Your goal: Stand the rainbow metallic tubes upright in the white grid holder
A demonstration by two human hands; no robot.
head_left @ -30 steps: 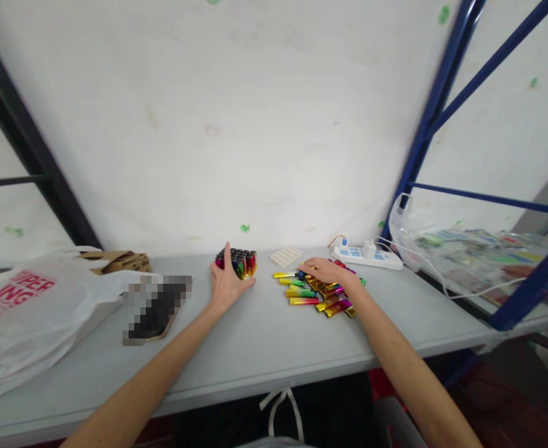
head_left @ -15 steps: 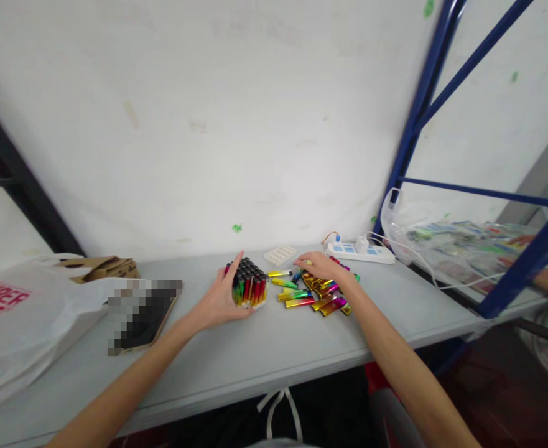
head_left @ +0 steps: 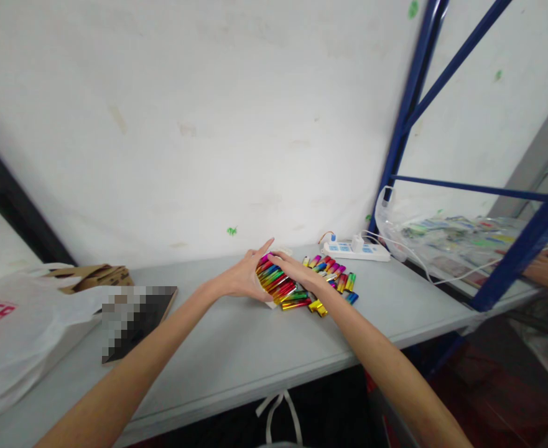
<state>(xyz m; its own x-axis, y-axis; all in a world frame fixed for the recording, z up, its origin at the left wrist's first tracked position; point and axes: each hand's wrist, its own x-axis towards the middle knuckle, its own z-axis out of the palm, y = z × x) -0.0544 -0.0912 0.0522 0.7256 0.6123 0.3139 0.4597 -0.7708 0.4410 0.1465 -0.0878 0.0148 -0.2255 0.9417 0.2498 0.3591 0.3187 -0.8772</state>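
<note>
Tipped over since the earlier frame: tight bundle of slim, shiny tubes in red, yellow, green, blue and purple point(head_left: 276, 280), its glossy bodies now shown where black ends stood up half a second ago. It has also been brought closer to the right hand point(head_left: 295, 269). Bundle is held at its left side by the left hand point(head_left: 243, 277), thumb on the near side, fingers on the far side, index finger raised. Right hand is laid over the bundle's upper right edge, fingers bent; whether anything is gripped there cannot be told.

Loose metallic coloured tubes point(head_left: 342, 282) are scattered on the grey desk point(head_left: 236, 354) just right of the right hand. White flat tray point(head_left: 283, 251) is partly hidden behind both hands. White power strip with blue sockets point(head_left: 355, 251) is seen beyond the right hand, to its right. Dark flat rectangular object, partly pixelated point(head_left: 162, 305), is placed left of the left hand; farther left, white plastic bag with red lettering point(head_left: 17, 348) and folded brown cardboard point(head_left: 94, 277).
</note>
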